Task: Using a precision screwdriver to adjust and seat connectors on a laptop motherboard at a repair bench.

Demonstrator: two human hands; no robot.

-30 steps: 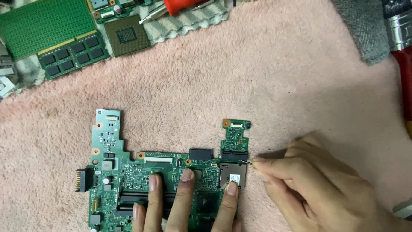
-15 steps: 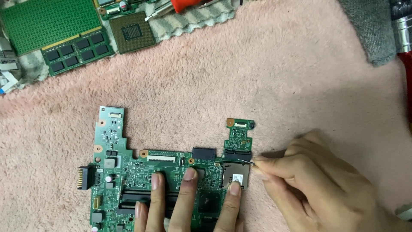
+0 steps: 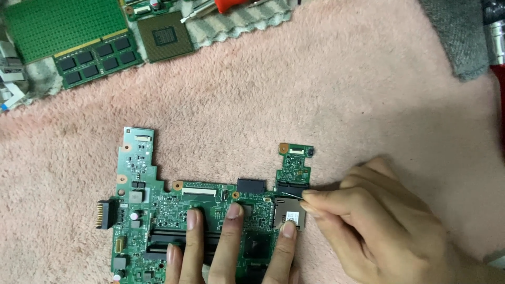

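The green circuit board with an uneven outline lies flat on the pink fluffy towel, near the lower edge. The left hand presses it with fingers spread flat, grip apart. The right hand pinches a thin metal pin at the board's right side. Green memory modules lie far left.

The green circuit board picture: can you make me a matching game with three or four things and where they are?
Things:
1. left hand
2. right hand
3. square chip
4. memory stick

Places:
A. top, beside the memory stick
B. pressing flat on the green circuit board
C. pinching a thin tool at the board's right edge
D. top left, on the pink cloth's edge

Pairs: 1-B, 2-C, 3-A, 4-D
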